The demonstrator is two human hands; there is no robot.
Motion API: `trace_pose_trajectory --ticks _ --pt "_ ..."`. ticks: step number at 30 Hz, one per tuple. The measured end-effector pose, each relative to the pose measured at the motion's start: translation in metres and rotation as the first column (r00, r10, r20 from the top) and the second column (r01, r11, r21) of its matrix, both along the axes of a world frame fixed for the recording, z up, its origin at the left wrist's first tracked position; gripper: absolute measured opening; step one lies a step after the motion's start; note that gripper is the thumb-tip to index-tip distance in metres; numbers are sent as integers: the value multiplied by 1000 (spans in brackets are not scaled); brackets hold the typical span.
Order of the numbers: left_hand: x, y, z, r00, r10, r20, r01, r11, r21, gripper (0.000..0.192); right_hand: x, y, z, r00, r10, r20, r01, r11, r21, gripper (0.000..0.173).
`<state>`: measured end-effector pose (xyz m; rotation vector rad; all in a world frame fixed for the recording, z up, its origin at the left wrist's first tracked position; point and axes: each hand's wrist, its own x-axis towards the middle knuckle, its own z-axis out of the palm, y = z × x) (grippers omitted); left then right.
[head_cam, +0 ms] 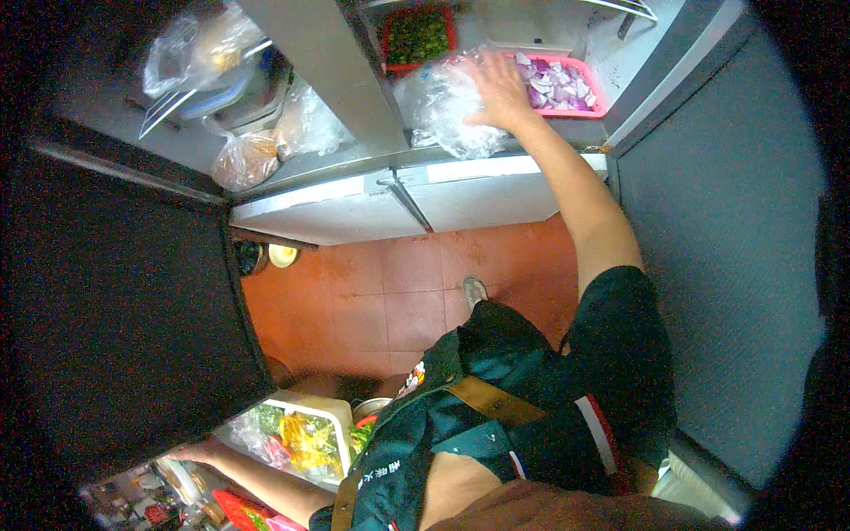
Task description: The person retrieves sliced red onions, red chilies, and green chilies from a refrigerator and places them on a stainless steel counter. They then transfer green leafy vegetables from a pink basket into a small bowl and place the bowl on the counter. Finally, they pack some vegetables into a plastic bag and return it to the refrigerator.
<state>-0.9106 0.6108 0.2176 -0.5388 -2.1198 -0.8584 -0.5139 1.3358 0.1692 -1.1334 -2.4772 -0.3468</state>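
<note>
My right hand (498,89) reaches into an open upright fridge and rests with spread fingers on a clear plastic bag (448,103) at the shelf's front; whether it grips the bag, I cannot tell. Just right of the hand sits a pink basket (601,106) of chopped red onion (561,83). Behind the bag stands a red basket (387,40) of chopped greens (417,33). Low on the left, my left hand (192,451) is at the lower edge of the dark open door (146,318); its fingers are partly hidden.
Tied plastic bags (246,159) fill the left compartment. A grey open door (724,252) stands on the right. Below the shelf are closed white lower doors (491,189). A white bin (342,425) of bagged vegetables stands behind the left arm. A yellow-white bowl (283,255) is low at left.
</note>
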Motion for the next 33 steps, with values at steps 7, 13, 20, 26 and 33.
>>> trace_pose_trajectory --ticks 7,13,20,26,33 --pt "31 25 0 997 11 -72 -18 995 -97 55 -75 7 -57 939 327 -108 -338 935 -109 50" --pt "79 77 5 974 -223 -25 214 888 408 55 -120 13 -110 909 352 -222 -393 901 -180 40" --pt "132 57 -80 907 -251 339 -200 452 869 47 -122 25 -112 883 434 -178 -457 882 -112 34" --pt "230 93 -200 334 -209 919 -417 842 342 34 -109 20 -84 828 500 -253 -558 776 -293 42" --pt "285 354 -157 -69 -584 809 319 755 572 16 -85 17 -31 760 498 -417 -649 613 -450 41"
